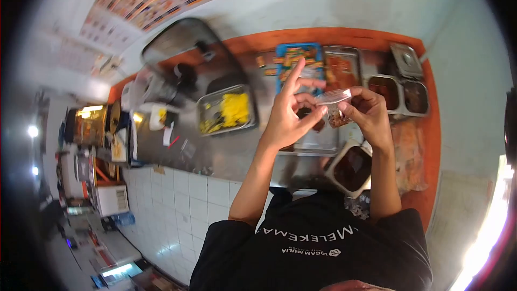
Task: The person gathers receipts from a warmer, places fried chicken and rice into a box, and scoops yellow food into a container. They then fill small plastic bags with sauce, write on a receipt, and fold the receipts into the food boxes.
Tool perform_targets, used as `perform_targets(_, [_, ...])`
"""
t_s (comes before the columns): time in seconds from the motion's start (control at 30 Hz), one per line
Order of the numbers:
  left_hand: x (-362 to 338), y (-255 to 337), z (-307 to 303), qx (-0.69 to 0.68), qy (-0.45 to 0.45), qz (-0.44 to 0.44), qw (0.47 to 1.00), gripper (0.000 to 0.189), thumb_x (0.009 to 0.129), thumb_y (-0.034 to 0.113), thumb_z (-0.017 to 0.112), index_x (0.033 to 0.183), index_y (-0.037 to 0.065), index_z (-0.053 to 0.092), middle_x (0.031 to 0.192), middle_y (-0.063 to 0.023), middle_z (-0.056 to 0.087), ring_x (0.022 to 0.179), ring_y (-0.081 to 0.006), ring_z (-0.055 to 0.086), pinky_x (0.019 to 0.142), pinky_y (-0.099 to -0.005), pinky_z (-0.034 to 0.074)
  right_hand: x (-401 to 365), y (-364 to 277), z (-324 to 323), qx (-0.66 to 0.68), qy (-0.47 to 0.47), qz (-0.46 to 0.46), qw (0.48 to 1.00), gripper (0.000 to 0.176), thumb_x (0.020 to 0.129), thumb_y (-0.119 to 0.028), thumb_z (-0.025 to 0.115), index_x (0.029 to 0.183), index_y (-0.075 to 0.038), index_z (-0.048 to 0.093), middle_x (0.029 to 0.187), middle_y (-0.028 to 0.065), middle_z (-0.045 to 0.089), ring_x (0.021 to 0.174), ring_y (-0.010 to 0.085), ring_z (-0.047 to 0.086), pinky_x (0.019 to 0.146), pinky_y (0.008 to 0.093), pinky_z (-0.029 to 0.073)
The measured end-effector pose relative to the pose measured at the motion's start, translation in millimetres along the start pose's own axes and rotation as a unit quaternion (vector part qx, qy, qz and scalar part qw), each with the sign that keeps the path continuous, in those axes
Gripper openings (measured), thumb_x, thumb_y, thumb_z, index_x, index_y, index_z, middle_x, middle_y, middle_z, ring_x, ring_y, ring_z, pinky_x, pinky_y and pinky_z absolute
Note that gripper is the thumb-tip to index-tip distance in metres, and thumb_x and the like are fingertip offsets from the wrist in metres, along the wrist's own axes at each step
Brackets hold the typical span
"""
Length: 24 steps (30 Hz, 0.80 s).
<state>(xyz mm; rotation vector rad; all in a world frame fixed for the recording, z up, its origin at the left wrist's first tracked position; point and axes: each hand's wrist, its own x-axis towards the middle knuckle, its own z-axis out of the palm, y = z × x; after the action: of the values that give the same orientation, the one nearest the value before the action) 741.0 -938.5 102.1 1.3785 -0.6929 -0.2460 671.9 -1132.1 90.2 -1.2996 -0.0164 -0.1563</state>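
- Hanging between both hands, above the surface, is a small clear plastic bag (339, 120) with brown pieces low inside; its flattened upper edge lies uppermost, probably so the contents settle away from it. Whether that edge is open cannot be told.
- At the bag's left side, the left hand (284, 119) pinches the upper edge between thumb and a bent finger, while the index finger points away, seemingly to keep out of the grip.
- Opposite, the right hand (375, 123) has thumb and fingertips pressed together on the right corner, which likely holds the edge stretched and steady.
- Below the hands, a shallow metal tray (318, 147) lies on the steel surface (221, 156), where it might catch crumbs.
- Just beyond, a blue plastic basket (279, 78) carries small colourful packets, beside a metal tray of orange-red food (340, 70); both seem placed within easy reach.
- Farther left, a rectangular metal tray of yellow pieces (234, 109) sits well apart.
- Nearer, to the right, stands a square metal container of dark contents (353, 168); deep metal containers (399, 97) line the far right, apparently keeping foods separate.
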Motion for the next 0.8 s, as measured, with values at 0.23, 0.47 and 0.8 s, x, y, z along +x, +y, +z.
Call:
perform_targets(0.23, [-138,45,-173,0.074,0.183,0.072,0.978,0.053,0.085,-0.002,0.074,0.134,-0.001,0.055,0.093,-0.0069,0.071,0.085,-0.0097,0.067,0.074,-0.0218,0.052,4,47,213,-0.081,-0.067,-0.048,0.993,0.007,0.09,-0.006,0.071,0.093,0.0,0.068,0.086,0.0026,0.064,0.082,0.0079,0.057,0.073,0.0241,0.046])
perform_targets(0.47, [-285,99,-313,0.144,0.309,0.022,0.94,0.047,0.085,-0.005,0.071,0.13,0.001,0.06,0.092,-0.0066,0.071,0.084,-0.0096,0.065,0.077,-0.0242,0.05,7,110,413,-0.149,-0.252,-0.059,0.955,0.007,0.088,-0.001,0.071,0.089,0.0,0.065,0.085,0.0028,0.064,0.081,0.0106,0.057,0.074,0.0275,0.047])
perform_targets(0.8, [-364,81,-463,0.157,0.361,-0.069,0.916,0.038,0.084,-0.004,0.074,0.121,-0.002,0.065,0.091,-0.0072,0.071,0.084,-0.0112,0.065,0.076,-0.0265,0.051,50,204,580,-0.159,-0.397,-0.056,0.902,0.013,0.085,-0.006,0.072,0.09,0.0,0.062,0.083,0.0085,0.062,0.075,0.0187,0.059,0.071,0.0332,0.049])
